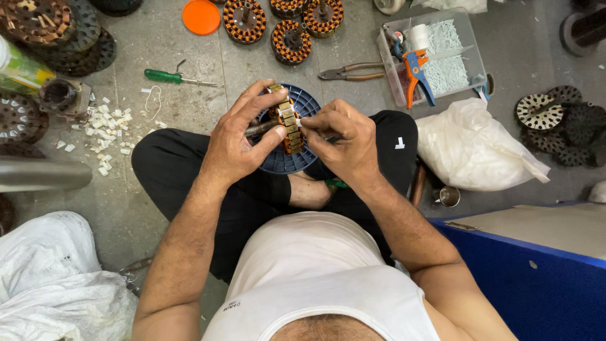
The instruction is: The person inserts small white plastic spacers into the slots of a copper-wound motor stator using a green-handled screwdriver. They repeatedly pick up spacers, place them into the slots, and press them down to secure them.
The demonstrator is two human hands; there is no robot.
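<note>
Stator [287,123] half hidden by both hands.

Clear plastic box [470,60] at upper right, rectangular, split into compartments, holding small white pieces. Just below it, a crumpled white plastic bag [476,148], lying on the floor. At lower left, a larger white sack [53,284], bunched and wrinkled. At the far left edge, partly cut off, possibly a green and yellow printed carton [16,66], tilted. No screens or signs.
</note>
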